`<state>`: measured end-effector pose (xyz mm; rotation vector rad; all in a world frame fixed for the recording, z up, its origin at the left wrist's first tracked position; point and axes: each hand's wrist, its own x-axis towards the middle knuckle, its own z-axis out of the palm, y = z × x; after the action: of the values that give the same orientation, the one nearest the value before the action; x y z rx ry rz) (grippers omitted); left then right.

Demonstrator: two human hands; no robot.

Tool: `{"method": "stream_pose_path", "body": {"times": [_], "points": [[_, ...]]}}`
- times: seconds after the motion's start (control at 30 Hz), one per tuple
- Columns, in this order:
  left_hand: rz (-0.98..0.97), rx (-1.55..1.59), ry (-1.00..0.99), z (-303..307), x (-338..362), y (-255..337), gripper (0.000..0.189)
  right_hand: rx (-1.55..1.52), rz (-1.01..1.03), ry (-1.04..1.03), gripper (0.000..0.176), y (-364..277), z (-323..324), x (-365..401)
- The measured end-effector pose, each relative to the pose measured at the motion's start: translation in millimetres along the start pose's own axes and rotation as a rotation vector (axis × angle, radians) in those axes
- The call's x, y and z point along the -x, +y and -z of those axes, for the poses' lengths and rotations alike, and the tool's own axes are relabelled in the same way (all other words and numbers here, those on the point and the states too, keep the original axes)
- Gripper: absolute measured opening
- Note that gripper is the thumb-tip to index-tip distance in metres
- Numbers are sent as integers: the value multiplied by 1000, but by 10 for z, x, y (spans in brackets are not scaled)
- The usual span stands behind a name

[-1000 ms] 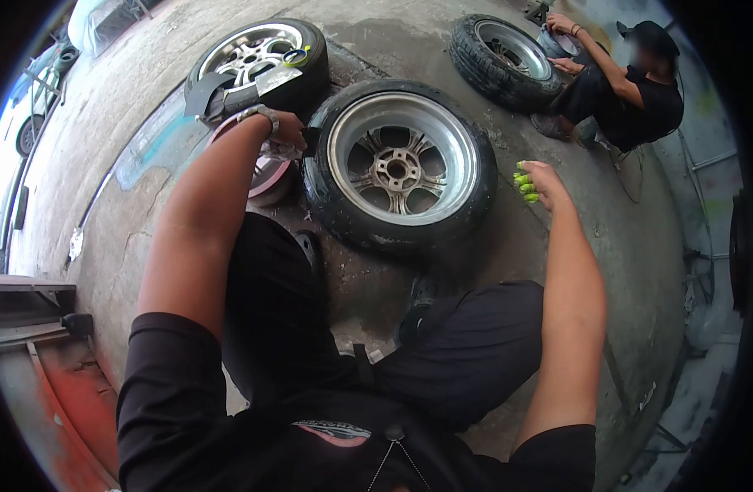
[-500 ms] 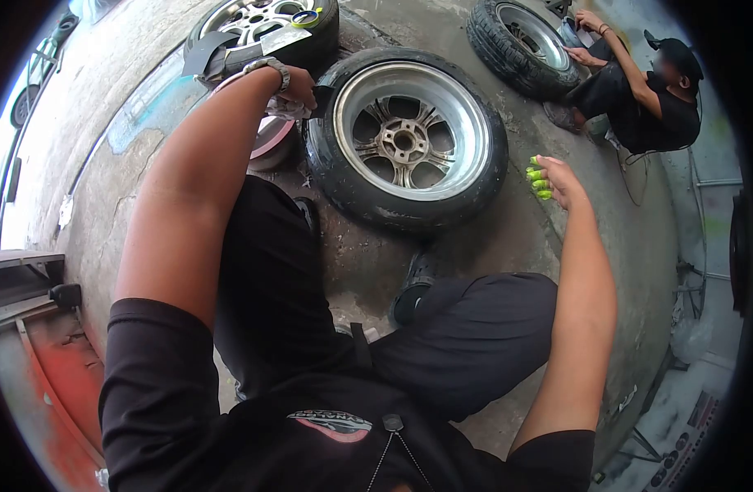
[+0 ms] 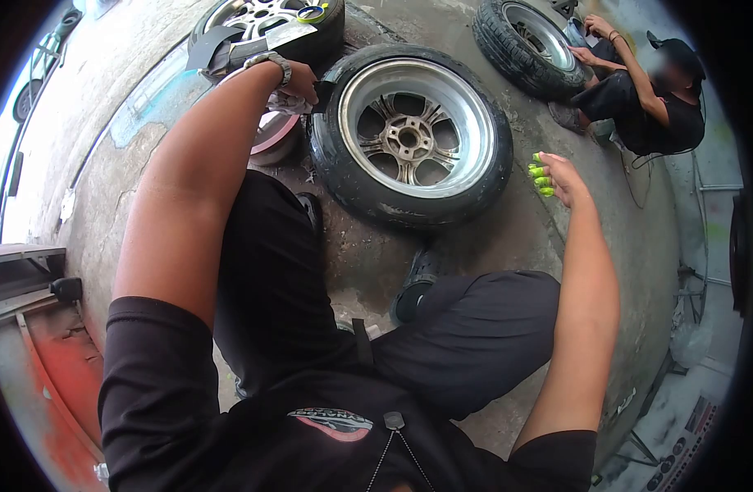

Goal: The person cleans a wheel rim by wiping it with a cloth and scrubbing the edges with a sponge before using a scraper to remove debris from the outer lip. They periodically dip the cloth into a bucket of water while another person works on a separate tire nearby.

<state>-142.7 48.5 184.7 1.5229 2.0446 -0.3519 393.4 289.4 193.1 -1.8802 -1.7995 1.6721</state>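
Observation:
A silver wheel rim (image 3: 480, 139) with a black tire (image 3: 385, 215) around it lies on the floor before my knees. My left hand (image 3: 301, 82), with a watch on its wrist, is at the tire's left edge. Its fingers are closed on a crumpled whitish cloth (image 3: 286, 104) and a small dark sheet (image 3: 325, 92); the grip is partly hidden. To the right of the tire, my right hand (image 3: 563, 178) hovers apart from it, fingers loosely curled and holding nothing visible. Yellow-green wraps (image 3: 542, 181) cover its fingertips.
Behind my left hand lies another wheel (image 3: 331, 41) with dark sheets (image 3: 215, 49) and a tape roll (image 3: 311, 14) on it. A reddish round object (image 3: 275, 139) sits beneath my left forearm. At upper right, a person (image 3: 659, 102) in black handles a third wheel (image 3: 520, 61).
The view has shifted slightly, so the wheels appear a little further right. Both hands keep nearly the same pose, and the other person's hands have moved a little.

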Motion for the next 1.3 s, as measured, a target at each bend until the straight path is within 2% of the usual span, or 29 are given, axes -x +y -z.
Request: {"method": "stream_pose_path", "body": {"times": [0.53,0.93,1.3], "points": [[-24,-22,-23,-2,-38,13,52,-31,10,-11,32,57,25,-55],[21,-14,-63,15,0,44,63,-28,8,-14,34,82,30,-105],[9,10,-62,26,21,52,54,-38,20,-5,33,84,28,-71]]}}
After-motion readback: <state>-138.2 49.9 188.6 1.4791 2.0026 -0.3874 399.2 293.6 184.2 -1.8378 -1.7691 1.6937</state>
